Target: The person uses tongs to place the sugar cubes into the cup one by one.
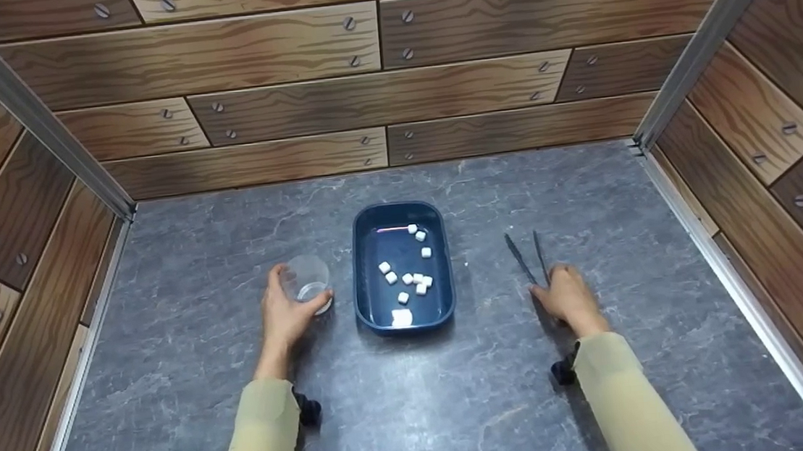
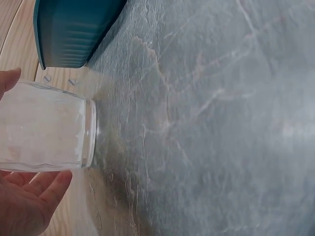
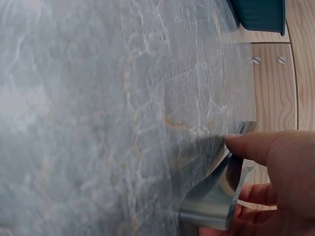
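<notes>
My left hand (image 1: 286,314) is around a clear plastic cup (image 1: 310,273), thumb on the right side and fingers on the left. In the left wrist view the cup (image 2: 44,125) stands with its base at the tabletop, between thumb and fingers. My right hand (image 1: 567,294) holds metal tongs (image 1: 519,255), whose two arms spread apart and point away from me. The right wrist view shows the thumb on one arm of the tongs (image 3: 209,206) and the fingers behind the other. Between the hands sits a dark blue tub (image 1: 374,249) with several small white cubes (image 1: 426,252) in it.
A grey marbled tabletop (image 1: 180,274) lies under everything. Wood-patterned panels (image 1: 284,47) wall off the back and both sides, with metal corner posts (image 1: 35,112) between them. The tub's raised rim stands between the two hands.
</notes>
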Available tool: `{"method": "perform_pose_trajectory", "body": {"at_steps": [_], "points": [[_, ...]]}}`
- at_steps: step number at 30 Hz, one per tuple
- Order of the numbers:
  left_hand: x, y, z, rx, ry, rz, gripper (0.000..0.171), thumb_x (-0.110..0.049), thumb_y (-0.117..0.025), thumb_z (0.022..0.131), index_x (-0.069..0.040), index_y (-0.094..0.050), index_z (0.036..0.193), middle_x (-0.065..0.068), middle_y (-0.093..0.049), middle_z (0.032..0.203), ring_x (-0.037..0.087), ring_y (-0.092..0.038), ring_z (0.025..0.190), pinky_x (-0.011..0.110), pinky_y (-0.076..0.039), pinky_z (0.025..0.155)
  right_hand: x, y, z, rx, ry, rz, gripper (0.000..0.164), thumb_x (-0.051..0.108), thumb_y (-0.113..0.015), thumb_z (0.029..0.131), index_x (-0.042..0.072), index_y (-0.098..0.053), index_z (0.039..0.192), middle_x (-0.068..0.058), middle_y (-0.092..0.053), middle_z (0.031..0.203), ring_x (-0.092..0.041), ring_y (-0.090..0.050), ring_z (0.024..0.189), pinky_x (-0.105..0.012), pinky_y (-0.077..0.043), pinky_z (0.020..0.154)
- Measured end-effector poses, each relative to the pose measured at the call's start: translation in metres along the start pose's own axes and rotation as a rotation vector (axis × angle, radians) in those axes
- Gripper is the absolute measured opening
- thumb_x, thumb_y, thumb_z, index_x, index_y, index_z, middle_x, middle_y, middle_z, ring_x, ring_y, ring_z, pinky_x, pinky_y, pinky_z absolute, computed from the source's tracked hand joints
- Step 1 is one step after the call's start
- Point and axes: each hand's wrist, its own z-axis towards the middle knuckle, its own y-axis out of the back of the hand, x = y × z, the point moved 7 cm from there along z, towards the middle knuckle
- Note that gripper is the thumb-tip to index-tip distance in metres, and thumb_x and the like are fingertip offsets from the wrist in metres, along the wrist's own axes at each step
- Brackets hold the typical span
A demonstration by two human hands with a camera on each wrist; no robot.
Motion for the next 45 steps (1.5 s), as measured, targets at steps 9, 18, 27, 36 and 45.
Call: {"method": "perform_pose_trajectory", "body": {"at_steps": [9,18,27,36,45], "points": [[0.001,0.0,-0.002,-0.01,0.015,0.004,0.092,-0.031,-0.089,0.069,-0.003,-0.039,0.14,0.023,-0.054,0.131,0.04,-0.05,0.119,0.05,-0.041,0.099,-0.003,0.002,-0.007,0.05,-0.033,0.029,0.034,0.027,-0.059,0.099,-0.006,-0.052,0.105,-0.024,-0.05,0.102,-0.035,-0.055,0.084,-0.048,-0.048,0.071],[0.0,0.001,-0.004,-0.004,0.02,0.006,0.092,-0.03,-0.09,0.068,-0.003,-0.04,0.14,0.025,-0.053,0.132,0.041,-0.05,0.119,0.051,-0.041,0.099,-0.007,0.012,-0.021,0.07,-0.092,-0.016,0.036,0.031,-0.059,0.098,-0.004,-0.053,0.107,-0.018,-0.058,0.088,-0.031,-0.058,0.071,-0.043,-0.047,0.056],[0.001,0.0,-0.006,0.022,0.022,-0.011,0.093,-0.031,-0.091,0.067,-0.007,-0.041,0.141,0.021,-0.051,0.135,0.038,-0.049,0.122,0.05,-0.041,0.1,-0.002,0.016,-0.031,0.083,-0.08,-0.022,0.048,0.024,-0.047,0.103,-0.014,-0.038,0.13,-0.038,-0.054,0.112,-0.051,-0.057,0.1,-0.057,-0.049,0.076],[0.0,-0.002,-0.008,0.029,0.024,-0.037,0.092,-0.029,-0.09,0.069,-0.005,-0.039,0.142,0.021,-0.05,0.137,0.038,-0.047,0.124,0.051,-0.04,0.101,0.018,0.024,-0.042,0.072,-0.031,0.026,0.052,0.027,-0.044,0.105,-0.011,-0.035,0.139,-0.034,-0.056,0.117,-0.04,-0.061,0.091,-0.049,-0.049,0.069],[0.0,-0.001,-0.006,0.022,0.012,-0.018,0.091,-0.028,-0.09,0.068,-0.004,-0.04,0.141,0.023,-0.052,0.134,0.039,-0.048,0.122,0.051,-0.04,0.101,0.051,0.039,-0.05,-0.105,0.135,0.047,0.038,0.026,-0.051,0.103,-0.005,-0.057,0.123,-0.011,-0.059,0.076,-0.021,-0.051,0.054,-0.035,-0.039,0.047]]}}
